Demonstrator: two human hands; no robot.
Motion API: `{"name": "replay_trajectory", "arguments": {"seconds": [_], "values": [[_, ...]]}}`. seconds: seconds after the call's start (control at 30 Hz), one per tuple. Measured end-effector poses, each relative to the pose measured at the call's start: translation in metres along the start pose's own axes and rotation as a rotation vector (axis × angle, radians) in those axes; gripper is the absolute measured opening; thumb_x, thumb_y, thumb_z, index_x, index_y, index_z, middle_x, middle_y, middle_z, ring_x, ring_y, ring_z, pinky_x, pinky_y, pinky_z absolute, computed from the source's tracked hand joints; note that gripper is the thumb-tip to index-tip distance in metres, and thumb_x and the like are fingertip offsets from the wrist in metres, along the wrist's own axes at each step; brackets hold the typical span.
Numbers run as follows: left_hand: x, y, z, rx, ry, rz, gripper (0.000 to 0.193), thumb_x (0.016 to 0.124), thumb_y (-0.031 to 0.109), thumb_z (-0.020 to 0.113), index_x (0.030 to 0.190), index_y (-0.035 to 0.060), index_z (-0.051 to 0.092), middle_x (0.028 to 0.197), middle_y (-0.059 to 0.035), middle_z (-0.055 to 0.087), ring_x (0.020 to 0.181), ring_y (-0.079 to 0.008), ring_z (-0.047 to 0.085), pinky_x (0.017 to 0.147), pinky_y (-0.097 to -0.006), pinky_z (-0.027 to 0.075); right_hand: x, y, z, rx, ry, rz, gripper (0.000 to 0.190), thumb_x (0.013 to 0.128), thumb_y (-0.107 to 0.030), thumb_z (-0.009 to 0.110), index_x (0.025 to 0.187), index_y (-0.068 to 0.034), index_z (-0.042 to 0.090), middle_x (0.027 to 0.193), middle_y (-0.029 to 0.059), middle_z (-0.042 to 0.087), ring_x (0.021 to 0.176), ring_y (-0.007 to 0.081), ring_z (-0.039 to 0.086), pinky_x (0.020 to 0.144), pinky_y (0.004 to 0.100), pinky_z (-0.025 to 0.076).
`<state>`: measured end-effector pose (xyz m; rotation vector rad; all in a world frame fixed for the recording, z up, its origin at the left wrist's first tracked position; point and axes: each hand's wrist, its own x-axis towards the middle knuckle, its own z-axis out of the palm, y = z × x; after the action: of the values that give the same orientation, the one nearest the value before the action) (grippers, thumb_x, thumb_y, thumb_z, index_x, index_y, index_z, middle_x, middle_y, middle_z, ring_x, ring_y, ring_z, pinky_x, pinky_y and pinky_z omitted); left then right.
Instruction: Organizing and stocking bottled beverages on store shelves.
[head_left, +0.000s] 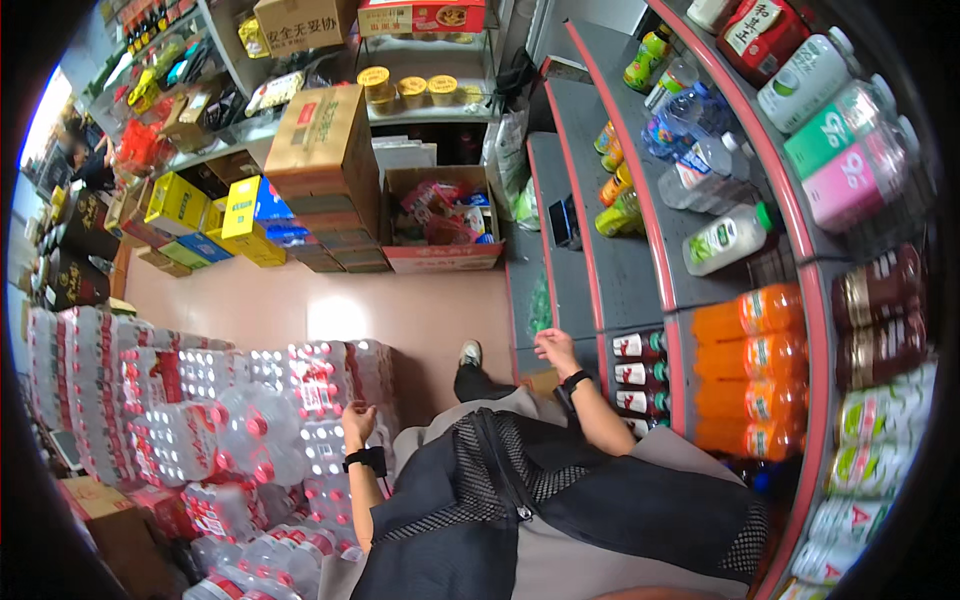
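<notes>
My left hand (359, 421) is raised beside stacked shrink-wrapped water bottles (322, 382), its fingers loosely curled and nothing seen in it. In front of the lower shelves at the right, my right hand (556, 349) hangs with its fingers apart, holding nothing. A green plastic bottle (540, 304) lies on the lowest shelf just beyond that hand. Beside my right forearm, bottles with dark contents and white labels (637, 373) stand in a row. Farther right are large bottles of orange drink (750, 375).
Grey metal shelves with red edges (652, 195) curve along my right side. Ahead stand an open carton of packaged goods (442, 259) and a tall stack of cardboard boxes (322, 142). Several yellow boxes (247, 221) are on the tiled floor. More bottle packs fill the left side.
</notes>
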<state>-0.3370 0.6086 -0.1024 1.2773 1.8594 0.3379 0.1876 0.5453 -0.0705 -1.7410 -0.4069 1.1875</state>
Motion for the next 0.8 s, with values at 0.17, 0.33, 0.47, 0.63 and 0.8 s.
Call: {"name": "replay_trajectory", "arguments": {"seconds": [0.17,0.33,0.47,0.63,0.8], "values": [[0.075,0.086,0.011,0.077,-0.067,0.174,0.046,0.082,0.027,0.081,0.117,0.0002,0.069,0.106,-0.0216,0.075,0.096,-0.0329,0.073,0.087,-0.0401,0.058,0.077,-0.05,-0.018,-0.164,0.029,-0.141,0.02,0.092,-0.017,0.074,0.105,-0.004,0.069,0.088,0.005,0.073,0.072,0.0114,0.068,0.059,0.0267,0.053],[0.149,0.205,0.05,0.195,-0.228,0.27,0.049,0.08,0.025,0.081,0.12,0.0007,0.068,0.114,-0.0232,0.072,0.105,-0.036,0.071,0.091,-0.0428,0.057,0.096,-0.066,-0.036,-0.13,0.119,-0.102,0.012,0.097,-0.014,0.07,0.103,-0.005,0.068,0.09,0.0027,0.072,0.076,0.0101,0.068,0.062,0.0253,0.054],[0.21,0.321,0.111,0.261,-0.426,0.655,0.053,0.078,0.031,0.084,0.121,0.0037,0.069,0.114,-0.0232,0.072,0.103,-0.0371,0.071,0.09,-0.0426,0.057,0.095,-0.053,-0.053,-0.082,0.215,0.021,0.015,0.097,-0.013,0.069,0.108,-0.003,0.067,0.09,0.0042,0.071,0.075,0.0107,0.067,0.062,0.025,0.054],[0.261,0.512,0.208,0.362,-0.506,1.146,0.079,0.067,0.034,0.09,0.137,0.0154,0.059,0.133,-0.0239,0.056,0.128,-0.0459,0.051,0.108,-0.0518,0.045,0.096,-0.02,-0.051,-0.001,0.34,-0.194,0.019,0.093,-0.016,0.074,0.106,-0.002,0.071,0.091,0.0052,0.072,0.078,0.0127,0.067,0.071,0.03,0.055],[0.24,0.7,0.3,0.295,-0.67,1.519,0.102,0.06,0.029,0.093,0.151,0.0236,0.046,0.156,-0.0325,0.029,0.141,-0.054,0.034,0.113,-0.0578,0.04,0.096,-0.015,-0.017,0.063,0.739,-0.165,0.019,0.093,-0.018,0.076,0.107,-0.005,0.072,0.092,0.0044,0.073,0.079,0.0129,0.067,0.072,0.0299,0.055]]}}
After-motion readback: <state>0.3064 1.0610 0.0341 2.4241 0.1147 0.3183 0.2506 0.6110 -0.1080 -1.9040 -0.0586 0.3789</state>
